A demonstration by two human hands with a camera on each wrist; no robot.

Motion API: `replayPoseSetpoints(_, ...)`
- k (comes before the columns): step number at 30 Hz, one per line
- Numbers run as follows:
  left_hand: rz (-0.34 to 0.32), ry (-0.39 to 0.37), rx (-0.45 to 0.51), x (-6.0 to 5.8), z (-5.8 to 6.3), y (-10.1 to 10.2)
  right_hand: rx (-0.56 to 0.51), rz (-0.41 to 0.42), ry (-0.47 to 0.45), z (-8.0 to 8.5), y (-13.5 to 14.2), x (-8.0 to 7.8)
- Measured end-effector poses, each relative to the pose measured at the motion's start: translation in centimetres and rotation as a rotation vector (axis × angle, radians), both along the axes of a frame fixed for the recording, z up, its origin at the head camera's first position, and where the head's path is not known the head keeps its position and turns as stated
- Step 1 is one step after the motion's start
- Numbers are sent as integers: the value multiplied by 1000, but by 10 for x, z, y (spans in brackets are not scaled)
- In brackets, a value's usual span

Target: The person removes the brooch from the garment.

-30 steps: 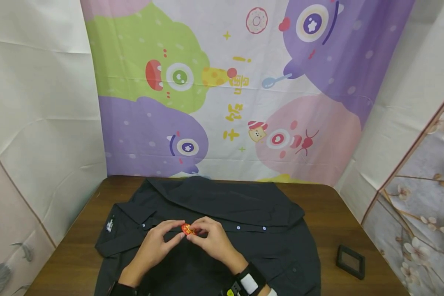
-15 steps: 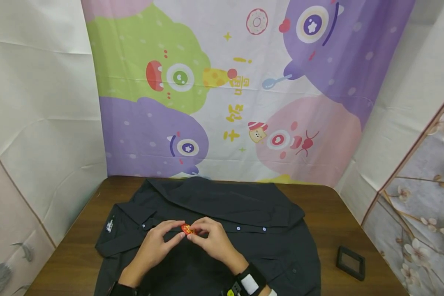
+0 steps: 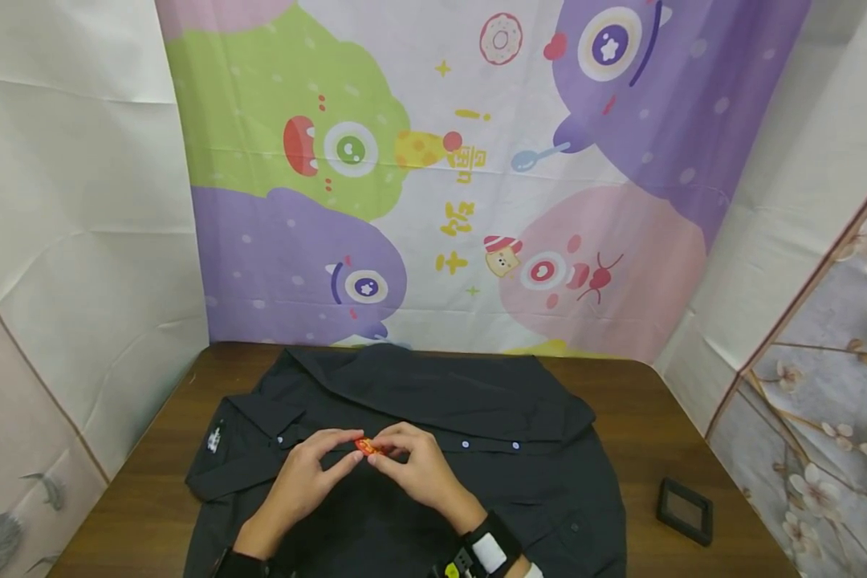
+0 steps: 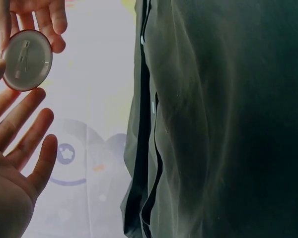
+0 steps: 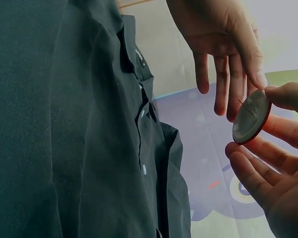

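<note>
A round, thin-edged badge, red and yellow on its face, with a smooth pale back carrying a slim metal pin, is held above the dark shirt, its rim pinched between thumb and fingertips of both the left hand and the right hand. The shirt spreads beneath in matte, softly creased cloth with small, pale round buttons. It lies on a brown wood-grained table, where a black rectangular frame with rounded corners sits near the right edge.
</note>
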State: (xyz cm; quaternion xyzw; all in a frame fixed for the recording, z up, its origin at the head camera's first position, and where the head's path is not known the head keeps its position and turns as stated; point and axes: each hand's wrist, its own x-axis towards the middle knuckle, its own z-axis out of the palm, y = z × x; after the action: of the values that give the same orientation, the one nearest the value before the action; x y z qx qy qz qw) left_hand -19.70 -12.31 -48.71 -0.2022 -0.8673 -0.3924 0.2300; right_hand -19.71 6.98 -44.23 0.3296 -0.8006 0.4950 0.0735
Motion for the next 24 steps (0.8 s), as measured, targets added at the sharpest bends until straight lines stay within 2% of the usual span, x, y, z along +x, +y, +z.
replayPoseSetpoints(14, 19, -56, 15, 1, 3, 4, -16, 6, -7, 3, 3, 0)
replayPoseSetpoints(24, 15, -33, 18, -1, 2, 4, -37, 6, 9, -2, 4, -2)
